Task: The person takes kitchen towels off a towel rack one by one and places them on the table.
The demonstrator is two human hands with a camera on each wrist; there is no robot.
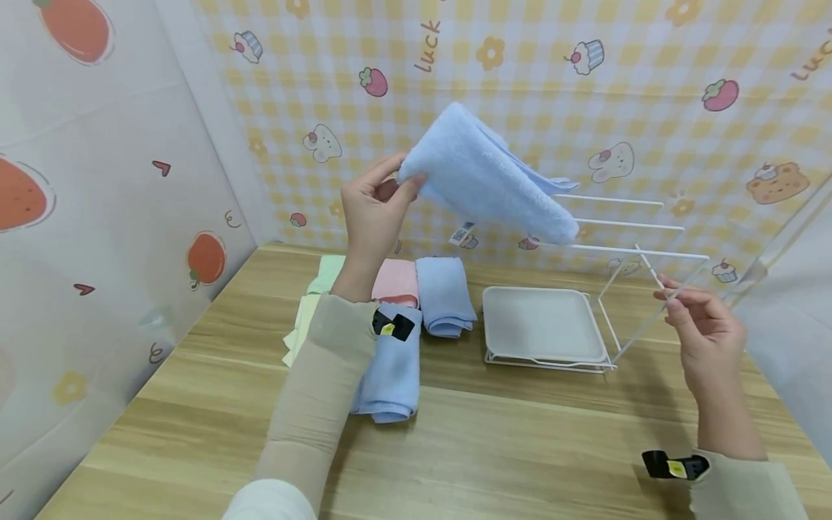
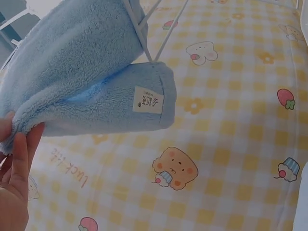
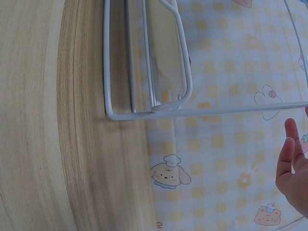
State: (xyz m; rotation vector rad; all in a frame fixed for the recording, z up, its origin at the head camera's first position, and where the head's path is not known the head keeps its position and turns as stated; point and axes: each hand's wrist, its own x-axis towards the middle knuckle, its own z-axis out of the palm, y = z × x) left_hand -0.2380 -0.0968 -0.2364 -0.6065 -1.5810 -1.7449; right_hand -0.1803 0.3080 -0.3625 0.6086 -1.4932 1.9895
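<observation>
A light blue towel (image 1: 481,173) hangs folded over the left ends of the upper bars of a white wire drying rack (image 1: 643,251). My left hand (image 1: 380,206) pinches the towel's near left corner between thumb and fingers. In the left wrist view, the fluffy towel (image 2: 86,62) shows a white label, and rack wires (image 2: 153,53) cross beside it. My right hand (image 1: 708,332) holds the rack's right side wire between thumb and fingers. In the right wrist view, only part of the right hand (image 3: 296,173) shows, at the right edge beside the wire.
On the wooden table (image 1: 520,440), folded blue towels (image 1: 445,292), a pink towel (image 1: 396,278) and green ones (image 1: 331,271) lie left of the rack. A pale tray (image 1: 542,325) sits in the rack's base. A patterned cloth wall (image 1: 533,94) stands close behind.
</observation>
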